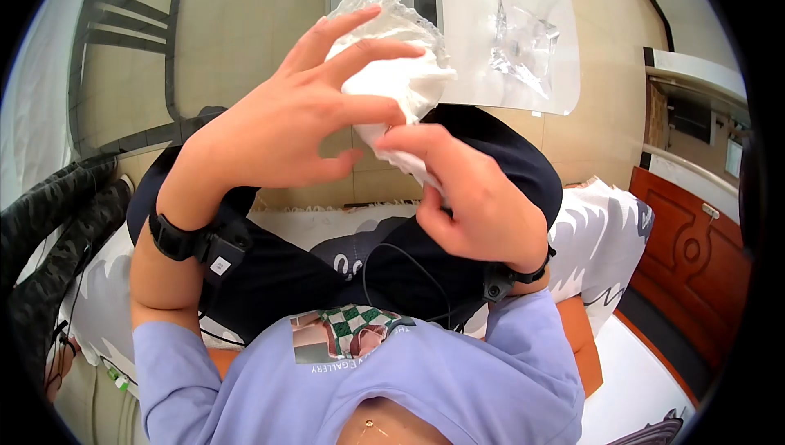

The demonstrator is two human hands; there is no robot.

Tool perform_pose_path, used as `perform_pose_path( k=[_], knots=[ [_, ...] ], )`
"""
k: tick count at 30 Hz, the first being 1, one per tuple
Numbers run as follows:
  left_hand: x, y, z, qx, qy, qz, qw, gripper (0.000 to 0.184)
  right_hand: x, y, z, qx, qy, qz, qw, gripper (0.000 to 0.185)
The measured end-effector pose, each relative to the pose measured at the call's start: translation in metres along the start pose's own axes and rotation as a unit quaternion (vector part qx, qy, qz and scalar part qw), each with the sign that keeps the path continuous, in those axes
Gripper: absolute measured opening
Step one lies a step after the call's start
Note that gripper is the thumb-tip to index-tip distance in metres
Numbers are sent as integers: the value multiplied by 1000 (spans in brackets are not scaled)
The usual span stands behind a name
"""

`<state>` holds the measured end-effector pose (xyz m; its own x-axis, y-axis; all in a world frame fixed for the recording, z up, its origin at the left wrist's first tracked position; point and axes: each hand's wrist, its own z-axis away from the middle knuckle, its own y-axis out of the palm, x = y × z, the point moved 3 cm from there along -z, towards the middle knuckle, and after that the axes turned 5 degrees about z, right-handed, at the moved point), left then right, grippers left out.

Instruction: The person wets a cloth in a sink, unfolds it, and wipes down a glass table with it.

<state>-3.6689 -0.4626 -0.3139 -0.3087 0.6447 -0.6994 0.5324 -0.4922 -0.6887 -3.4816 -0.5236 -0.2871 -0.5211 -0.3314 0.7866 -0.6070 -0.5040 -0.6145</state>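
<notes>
A white ruffled bundle of thin, crumpled sheet (401, 77), fanned out at the top and narrowing to a gathered lower end, is held up before me above my lap. I cannot tell whether it is paper or cloth. My right hand (474, 195) pinches its narrow end between thumb and fingers. Across the bundle's near side lies my left hand (307, 110), its fingers spread and its thumb standing apart. The left index fingertip comes close to the right fingertips. Part of the bundle is hidden behind the left fingers.
Beyond my knees stands a table with a white top (491, 89), bearing a crumpled clear plastic wrapper (523, 44). I sit on a seat with a patterned cover (601, 228). Another person's camouflage-trousered leg (61, 216) is at left. A black cable (409, 261) crosses my lap.
</notes>
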Motion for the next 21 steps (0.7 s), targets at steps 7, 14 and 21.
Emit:
perform_pose_path(
  k=[7, 14, 21],
  knots=[
    [-37, -8, 9, -2, 69, 107, 992, 19, 40, -20, 16, 153, -62, -57, 985, 59],
    [-69, -32, 55, 70, 14, 192, 979, 21, 69, -55, 61, -56, 23, 35, 998, 41],
    [-90, -49, 70, -112, -69, 86, 988, 23, 54, -52, 67, -279, -9, 9, 960, 27]
  ],
)
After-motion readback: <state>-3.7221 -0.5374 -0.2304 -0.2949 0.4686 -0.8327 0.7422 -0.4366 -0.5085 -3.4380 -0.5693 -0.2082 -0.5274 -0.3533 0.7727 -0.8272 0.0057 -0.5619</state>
